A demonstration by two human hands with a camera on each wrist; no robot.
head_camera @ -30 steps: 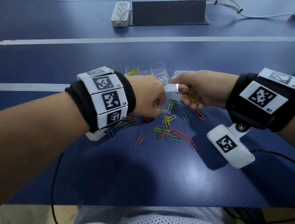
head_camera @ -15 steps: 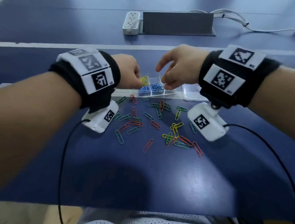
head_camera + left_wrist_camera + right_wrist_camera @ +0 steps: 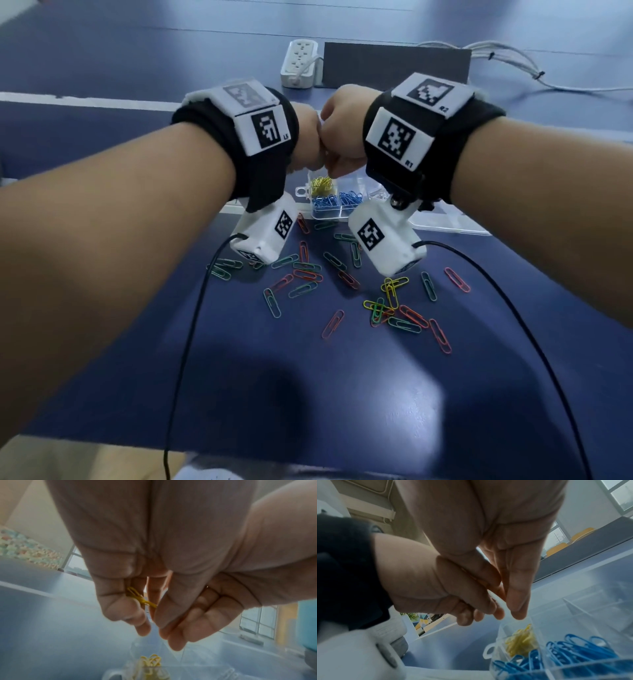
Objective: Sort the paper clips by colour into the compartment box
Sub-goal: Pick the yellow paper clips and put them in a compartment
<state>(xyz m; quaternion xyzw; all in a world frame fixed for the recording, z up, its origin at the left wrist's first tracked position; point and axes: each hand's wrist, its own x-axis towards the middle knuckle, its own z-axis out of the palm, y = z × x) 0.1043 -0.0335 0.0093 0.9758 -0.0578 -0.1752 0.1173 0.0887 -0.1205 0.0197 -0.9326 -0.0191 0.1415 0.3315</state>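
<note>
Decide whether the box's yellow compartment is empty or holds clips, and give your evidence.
Holds clips. A heap of yellow clips lies in that compartment of the box, beside the blue clips; the head view shows the same.

Both forearms are bare. Each wrist wears a black fabric band (image 3: pixel 263 171) carrying white square tags printed with black coded patterns. A white camera block (image 3: pixel 385 236), also tagged, hangs under each wrist, trailing a thin black cable (image 3: pixel 191 329).

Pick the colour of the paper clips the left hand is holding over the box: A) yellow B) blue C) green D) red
A: the left wrist view shows yellow paper clips pinched in the left hand, above the box compartment that already holds yellow clips.
</note>
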